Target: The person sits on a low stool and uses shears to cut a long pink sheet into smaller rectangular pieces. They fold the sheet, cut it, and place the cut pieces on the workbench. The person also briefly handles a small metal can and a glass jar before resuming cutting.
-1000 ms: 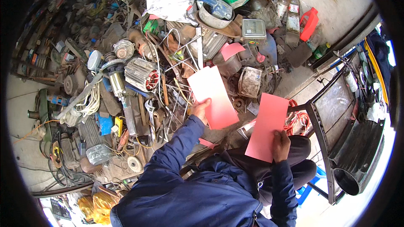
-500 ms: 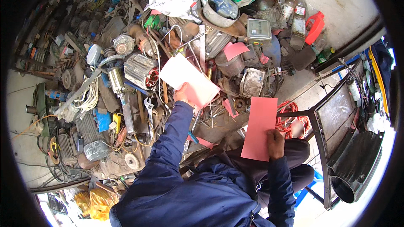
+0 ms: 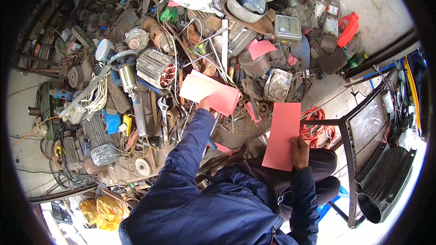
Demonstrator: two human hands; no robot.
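Note:
My left hand [image 3: 204, 104] is closed on the near edge of a pink paper stack [image 3: 210, 91], held over the cluttered bench; several sheets seem to lie together in it. My right hand [image 3: 299, 153] grips a long pink paper sheet [image 3: 282, 131] by its right edge, above my lap. Beyond the stack, another pink piece [image 3: 262, 48] rests on a round container. Smaller pink scraps [image 3: 252, 111] lie among metal bits near the bench's front edge.
Electric motors [image 3: 155, 69], an adjustable wrench [image 3: 162, 112] and rods crowd the bench. A grey box [image 3: 287, 28] and a red plastic jug [image 3: 348, 29] stand farther back. At right are a dark metal frame [image 3: 349, 163], a coiled red hose [image 3: 315, 129] and a black trough-like part [image 3: 386, 181].
The stack in my left hand has tilted, and more of its pink face shows. My right hand keeps its sheet in nearly the same place. The view has shifted slightly.

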